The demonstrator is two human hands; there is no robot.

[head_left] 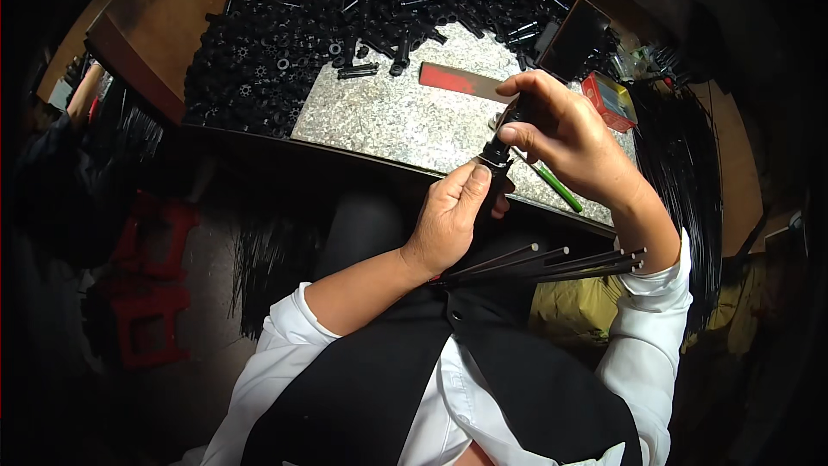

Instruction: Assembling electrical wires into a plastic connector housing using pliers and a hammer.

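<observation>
A black cylindrical part (495, 152) is held upright at a tilt between my hands, over the near edge of a grey speckled board (362, 112). My left hand (447, 220) wraps round its lower end, thumb pressed on the front. Around the upper end, the thumb and fingers of my right hand (573, 134) are closed; they partly hide it. Beyond the hands lies a flat bar (457, 80), red and grey-brown. A thin tool with a green handle (559, 188) rests on the board below my right hand.
A big heap of black tubes and toothed rings (276, 43) covers the far left and back. At right are a dark phone-like slab (573, 39), a red box (609, 102) and bundled black rods (681, 164). More rods (552, 263) cross my lap. Another person's arm (84, 93) shows far left.
</observation>
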